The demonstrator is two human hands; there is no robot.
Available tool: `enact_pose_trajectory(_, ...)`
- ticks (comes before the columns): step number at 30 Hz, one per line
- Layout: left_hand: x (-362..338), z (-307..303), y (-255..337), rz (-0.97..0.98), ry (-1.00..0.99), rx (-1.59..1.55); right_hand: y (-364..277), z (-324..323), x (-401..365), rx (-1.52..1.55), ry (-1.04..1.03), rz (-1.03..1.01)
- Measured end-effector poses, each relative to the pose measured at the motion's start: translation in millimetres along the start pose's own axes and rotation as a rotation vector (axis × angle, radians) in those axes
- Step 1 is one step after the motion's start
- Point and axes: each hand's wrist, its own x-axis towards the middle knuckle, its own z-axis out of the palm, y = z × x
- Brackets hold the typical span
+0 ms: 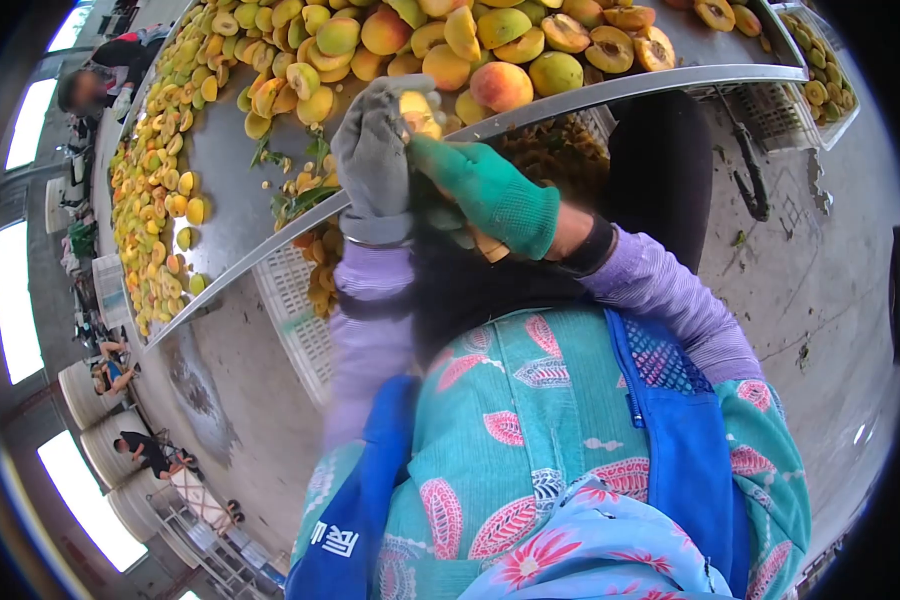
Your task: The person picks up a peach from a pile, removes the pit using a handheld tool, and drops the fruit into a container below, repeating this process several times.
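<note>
My left hand [372,150], in a grey glove, is closed around a cut peach [418,112] with its yellow flesh showing. Against it works my right hand [495,195], in a green glove and wrapped round a tool with a wooden handle [490,246]. The handle's end sticks out below the palm; the tool's working end is hidden at the fruit. Both hands are over the near edge of a metal table [235,165]. Just beyond them lie whole peaches [500,87] and halved peaches [610,48].
Peach halves [150,200] spread along the table's left side, with leaves [305,190] near its raised rim. Below the rim stands a white plastic crate [295,310]. Another crate of peaches [820,75] is at the right. Other people [155,452] are in the background.
</note>
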Motion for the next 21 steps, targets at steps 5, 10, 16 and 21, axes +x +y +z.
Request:
enact_pose_trajectory(5,3.4,-7.3,12.3,-0.180,0.003,0.202,10.3,12.7,4.4,0.406,-0.137,0.091)
enact_pose_trajectory(10,0.7,-9.5,2.8,-0.183,-0.054,-0.076,9.8,12.4,0.3,0.634,-0.352,0.117)
enact_pose_trajectory(16,-38.3,-57.2,-0.6,-0.303,0.312,-0.570,22.6,21.5,-2.0,0.935,-0.843,0.161)
enact_pose_trajectory(21,-70.5,-150.6,28.3,-0.280,0.264,1.286,48.5,-26.3,-0.1,0.835,-0.355,0.331)
